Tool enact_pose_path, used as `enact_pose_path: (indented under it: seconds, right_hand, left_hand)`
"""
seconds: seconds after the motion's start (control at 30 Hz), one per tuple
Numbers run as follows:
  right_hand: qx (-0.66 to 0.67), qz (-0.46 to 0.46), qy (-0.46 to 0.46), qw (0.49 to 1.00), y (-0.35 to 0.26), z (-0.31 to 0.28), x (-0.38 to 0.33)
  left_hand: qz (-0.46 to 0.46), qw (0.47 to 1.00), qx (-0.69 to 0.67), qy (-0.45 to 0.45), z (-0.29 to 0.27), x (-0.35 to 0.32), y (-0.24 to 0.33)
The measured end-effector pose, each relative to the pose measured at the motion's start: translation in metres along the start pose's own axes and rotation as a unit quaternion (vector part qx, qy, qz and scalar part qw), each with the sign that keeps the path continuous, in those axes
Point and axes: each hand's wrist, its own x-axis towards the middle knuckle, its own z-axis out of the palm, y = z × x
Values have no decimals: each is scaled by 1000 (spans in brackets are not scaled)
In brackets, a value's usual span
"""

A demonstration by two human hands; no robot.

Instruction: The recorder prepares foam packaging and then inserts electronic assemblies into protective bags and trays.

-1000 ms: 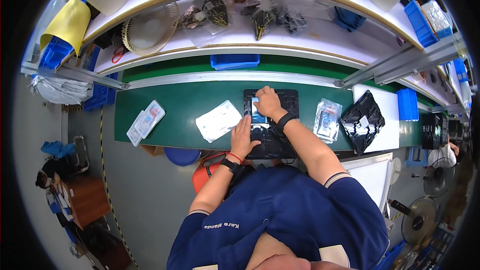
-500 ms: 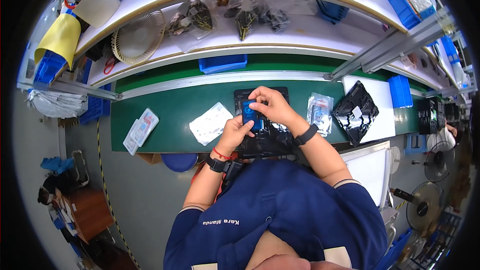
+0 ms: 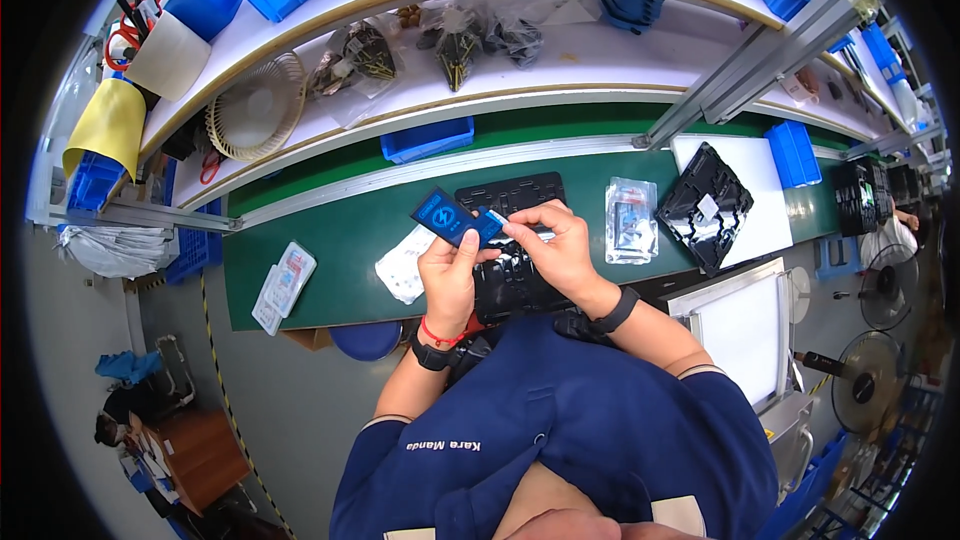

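My left hand (image 3: 451, 278) grips a flat dark blue pack (image 3: 443, 216) marked with a lighter bolt sign, tilted above the bench; I cannot tell its exact kind. My right hand (image 3: 557, 248) pinches the light blue and white end of the pack at its right side, fingers closed. Under both hands lies a black moulded plastic tray (image 3: 520, 190), partly hidden by them. White printed pouches (image 3: 402, 265) rest just left of the tray, partly behind my left hand.
A clear packet (image 3: 632, 222) lies right of the tray. Beyond it, another black tray (image 3: 706, 208) leans across a white board (image 3: 765, 202), near a blue bin (image 3: 793, 155). White packs (image 3: 284, 285) sit at the left. A shelf (image 3: 600, 65) with bagged parts overhangs the back.
The pack has turned from upright to slanting up-left and moved left, with my left hand lower. My right hand has moved from its top to its right end. The head view has shifted slightly.
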Motion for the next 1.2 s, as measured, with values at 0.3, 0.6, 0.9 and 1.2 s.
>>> enact_pose_path:
  seconds: [0.3, 0.6, 0.9, 1.2]
  right_hand:
    - [-191, -233, 38, 953, -11, 1, 6]
    - [-221, -256, -4, 941, -19, 0, 6]
    - [-175, -232, 41, 956, -16, 1, 7]
    - [-250, -294, 25, 922, -23, -2, 8]
  left_hand:
    - [39, 999, 24, 19, 3, -5, -3]
    - [69, 997, 11, 22, 3, -9, -8]
    - [100, 993, -9, 56, 11, -10, -5]
    - [91, 994, 8, 61, 11, -11, -8]
